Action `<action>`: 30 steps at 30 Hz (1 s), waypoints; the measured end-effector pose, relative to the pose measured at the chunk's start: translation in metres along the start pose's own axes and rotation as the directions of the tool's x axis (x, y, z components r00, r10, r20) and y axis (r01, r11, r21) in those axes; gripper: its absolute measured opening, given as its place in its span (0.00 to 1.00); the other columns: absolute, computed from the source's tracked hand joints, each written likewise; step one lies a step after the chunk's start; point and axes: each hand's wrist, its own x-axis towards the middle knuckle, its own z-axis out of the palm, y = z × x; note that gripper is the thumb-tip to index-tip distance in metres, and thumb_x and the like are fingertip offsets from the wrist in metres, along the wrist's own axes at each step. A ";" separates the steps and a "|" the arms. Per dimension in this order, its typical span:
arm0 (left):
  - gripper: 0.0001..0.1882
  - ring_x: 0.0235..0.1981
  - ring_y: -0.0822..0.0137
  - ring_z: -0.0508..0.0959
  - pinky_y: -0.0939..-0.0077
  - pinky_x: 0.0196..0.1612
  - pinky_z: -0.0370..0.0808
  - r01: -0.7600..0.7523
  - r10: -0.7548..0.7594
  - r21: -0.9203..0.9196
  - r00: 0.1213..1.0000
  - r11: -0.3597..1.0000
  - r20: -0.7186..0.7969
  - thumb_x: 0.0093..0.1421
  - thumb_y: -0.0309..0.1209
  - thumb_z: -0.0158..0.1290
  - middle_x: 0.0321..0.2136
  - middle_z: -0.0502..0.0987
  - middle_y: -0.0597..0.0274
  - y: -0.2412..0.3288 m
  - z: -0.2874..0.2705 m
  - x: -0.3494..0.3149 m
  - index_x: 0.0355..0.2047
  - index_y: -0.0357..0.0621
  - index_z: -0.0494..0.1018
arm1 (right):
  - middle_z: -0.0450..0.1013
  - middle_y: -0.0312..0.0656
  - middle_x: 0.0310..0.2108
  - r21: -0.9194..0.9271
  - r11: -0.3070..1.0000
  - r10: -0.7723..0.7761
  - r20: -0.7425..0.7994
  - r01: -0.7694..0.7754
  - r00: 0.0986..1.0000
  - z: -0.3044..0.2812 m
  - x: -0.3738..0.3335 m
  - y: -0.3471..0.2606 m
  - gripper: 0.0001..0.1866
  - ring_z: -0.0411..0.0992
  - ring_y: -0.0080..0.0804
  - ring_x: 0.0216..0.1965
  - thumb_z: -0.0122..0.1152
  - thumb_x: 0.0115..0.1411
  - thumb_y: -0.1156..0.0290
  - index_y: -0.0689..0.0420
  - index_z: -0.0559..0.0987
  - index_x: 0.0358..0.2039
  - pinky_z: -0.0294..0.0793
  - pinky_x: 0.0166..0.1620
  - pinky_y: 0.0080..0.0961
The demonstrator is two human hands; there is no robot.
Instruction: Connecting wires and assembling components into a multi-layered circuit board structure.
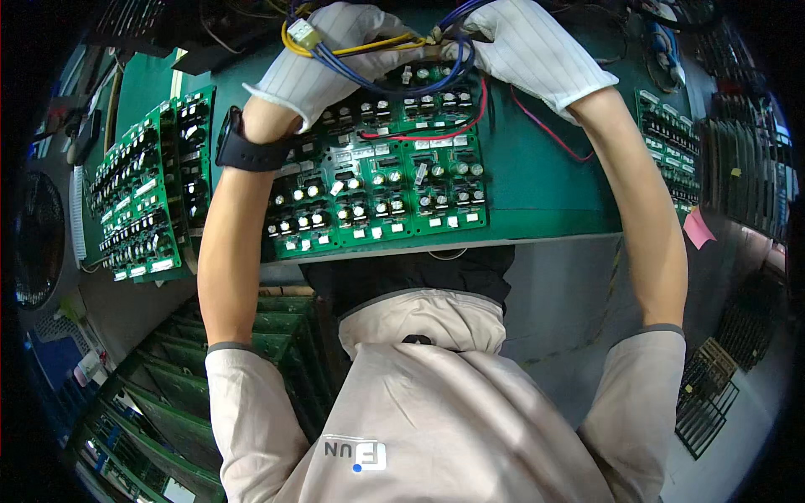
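The white-gloved left hand (pixel 348 38) and white-gloved right hand (pixel 528 46), close together, pinch a bundle of blue and yellow wires (pixel 344 70) with a pale connector (pixel 303 34) above green circuit boards (pixel 374 191) on the green table (pixel 545 201), more boards (pixel 138 197) standing at the left

Striped, matt cloth is worn on the left hand (pixel 345 32) and right hand (pixel 532 54). The wire connector (pixel 303 34) is moulded in smooth plastic. Near the desk's front edge, glossy circuit boards (pixel 379 193) are dotted with metallic capacitors (pixel 314 191).
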 end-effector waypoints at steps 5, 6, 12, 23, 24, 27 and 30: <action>0.12 0.28 0.53 0.81 0.65 0.33 0.77 -0.024 0.021 -0.048 0.998 0.999 -0.051 0.59 0.38 0.60 0.27 0.80 0.51 -0.022 0.015 0.000 0.35 0.43 0.83 | 0.72 0.55 0.26 -0.119 0.989 -0.105 -0.114 0.091 0.988 0.023 -0.006 0.024 0.15 0.71 0.57 0.30 0.62 0.60 0.61 0.63 0.77 0.28 0.70 0.35 0.45; 0.13 0.29 0.54 0.81 0.66 0.33 0.77 -0.025 0.021 -0.079 0.998 0.997 -0.060 0.59 0.39 0.61 0.28 0.81 0.52 -0.030 0.022 -0.001 0.37 0.44 0.83 | 0.72 0.55 0.26 -0.081 0.993 -0.100 -0.135 0.090 0.986 0.026 -0.007 0.024 0.17 0.71 0.57 0.31 0.63 0.61 0.59 0.63 0.78 0.29 0.70 0.35 0.45; 0.14 0.31 0.57 0.83 0.70 0.34 0.79 -0.122 0.112 -0.091 0.987 0.988 -0.113 0.60 0.39 0.63 0.33 0.83 0.54 -0.030 0.022 -0.005 0.42 0.45 0.84 | 0.77 0.52 0.28 0.067 0.997 -0.026 -0.117 0.034 0.993 0.026 -0.011 0.018 0.19 0.75 0.54 0.32 0.64 0.59 0.54 0.59 0.83 0.32 0.75 0.36 0.44; 0.13 0.32 0.51 0.82 0.66 0.37 0.80 -0.139 0.129 -0.093 0.986 0.986 -0.104 0.53 0.31 0.62 0.33 0.82 0.48 -0.035 0.022 -0.003 0.38 0.39 0.83 | 0.76 0.50 0.24 0.092 0.992 -0.059 -0.236 0.082 0.970 0.036 -0.005 0.011 0.12 0.75 0.51 0.28 0.67 0.56 0.60 0.57 0.81 0.27 0.75 0.32 0.42; 0.13 0.33 0.50 0.81 0.64 0.36 0.80 -0.151 0.152 0.019 0.985 0.988 -0.084 0.52 0.31 0.62 0.32 0.81 0.48 -0.029 0.015 -0.002 0.37 0.40 0.83 | 0.76 0.50 0.24 0.109 0.992 -0.038 -0.192 0.060 0.981 0.030 -0.005 0.006 0.11 0.75 0.52 0.28 0.67 0.56 0.61 0.56 0.81 0.26 0.76 0.32 0.43; 0.12 0.32 0.49 0.81 0.63 0.35 0.79 -0.095 0.096 0.040 0.995 0.995 -0.035 0.52 0.31 0.61 0.32 0.81 0.48 -0.022 0.015 -0.005 0.37 0.41 0.84 | 0.76 0.49 0.24 0.057 0.989 -0.111 -0.335 0.138 0.936 0.039 -0.009 0.007 0.11 0.75 0.52 0.29 0.67 0.55 0.62 0.55 0.81 0.26 0.76 0.33 0.43; 0.12 0.30 0.49 0.81 0.64 0.33 0.78 -0.083 0.086 0.058 0.995 0.995 -0.042 0.55 0.33 0.61 0.31 0.81 0.47 -0.025 0.015 0.000 0.37 0.42 0.84 | 0.76 0.49 0.24 0.057 0.989 -0.111 -0.339 0.138 0.934 0.034 -0.004 0.009 0.11 0.75 0.53 0.29 0.68 0.55 0.61 0.56 0.81 0.26 0.76 0.33 0.45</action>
